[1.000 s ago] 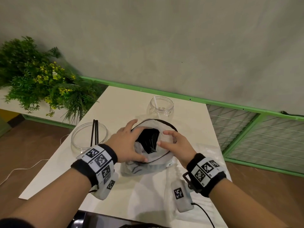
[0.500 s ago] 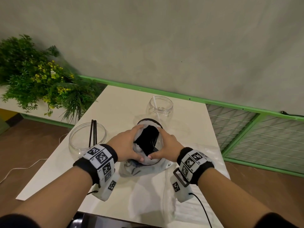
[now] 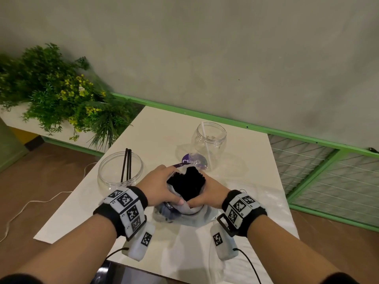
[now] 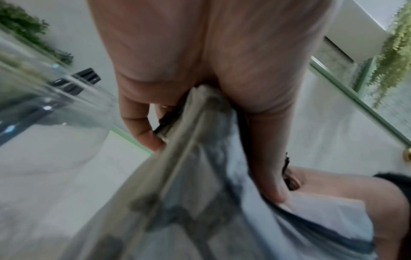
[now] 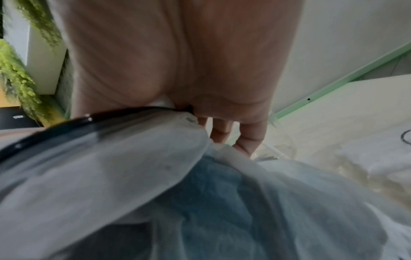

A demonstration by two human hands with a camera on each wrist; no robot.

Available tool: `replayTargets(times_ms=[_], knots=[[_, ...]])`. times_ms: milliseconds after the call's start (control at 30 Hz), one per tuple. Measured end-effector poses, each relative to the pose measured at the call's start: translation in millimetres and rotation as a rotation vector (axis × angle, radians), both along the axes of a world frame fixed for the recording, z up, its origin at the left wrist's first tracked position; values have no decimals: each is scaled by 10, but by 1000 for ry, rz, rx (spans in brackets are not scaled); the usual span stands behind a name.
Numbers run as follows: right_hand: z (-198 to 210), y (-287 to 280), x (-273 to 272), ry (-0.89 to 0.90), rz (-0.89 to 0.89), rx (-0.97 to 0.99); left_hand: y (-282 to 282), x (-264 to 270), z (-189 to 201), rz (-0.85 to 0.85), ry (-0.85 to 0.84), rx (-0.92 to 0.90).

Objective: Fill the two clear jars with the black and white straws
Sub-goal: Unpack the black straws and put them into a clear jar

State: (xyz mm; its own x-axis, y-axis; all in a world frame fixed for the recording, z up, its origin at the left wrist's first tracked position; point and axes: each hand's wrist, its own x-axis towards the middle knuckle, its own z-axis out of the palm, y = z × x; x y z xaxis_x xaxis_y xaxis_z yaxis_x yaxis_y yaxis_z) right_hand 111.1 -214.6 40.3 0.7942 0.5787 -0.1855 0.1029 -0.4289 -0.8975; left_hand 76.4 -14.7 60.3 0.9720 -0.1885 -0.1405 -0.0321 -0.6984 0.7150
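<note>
Since the earlier head frames, both hands have been drawn together around the bag (image 3: 185, 214) at the centre of the picture, its mouth squeezed from a wide oval into a narrow opening, and a purple round label (image 3: 194, 161) has come into sight just above it. The left hand (image 3: 159, 186) is wrapped round the left side of the bag neck, fingers curled and thumb pressed onto the plastic; in the left wrist view the fingers (image 4: 142, 126) are seen pinching a fold of the film. The right hand (image 3: 211, 193) is clasped on the right side, fingers curled into the plastic, as the right wrist view confirms. A bundle of black straws (image 3: 187, 182) is packed upright inside the bag, between the two hands.

At centre left, the wide clear jar (image 3: 120, 171) holds only a few black straws (image 3: 127, 165); at upper centre right, the narrower clear jar (image 3: 211, 140) holds a single white straw (image 3: 206, 141). The filling is judged to be at an early stage, with the black bundle being gathered for removal. For the next move, the bundle would need to be gripped firmly by one hand while the bag is held down by the other, then carried to the left-hand jar without straws slipping loose.
</note>
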Motion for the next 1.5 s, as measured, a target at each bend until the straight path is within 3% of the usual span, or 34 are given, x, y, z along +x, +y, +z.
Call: replayTargets(times_ms=[133, 300, 633, 833, 1167, 1500], knots=[[30, 77, -70, -35, -75, 44, 143, -172, 42, 24, 3, -108], [28, 299, -200, -55, -86, 94, 518, -422, 221, 100, -45, -116], [-11, 1297, -499, -49, -11, 119, 1628, -757, 370, 200, 55, 49], [23, 1762, -519, -369, 4, 2, 2124, -638, 375, 217, 45, 53], [88, 1794, -315, -355, -174, -152, 2124, -213, 101, 132, -9, -82], [117, 1674, -397, -481, -287, -198, 2066, -66, 183, 74, -139, -96]])
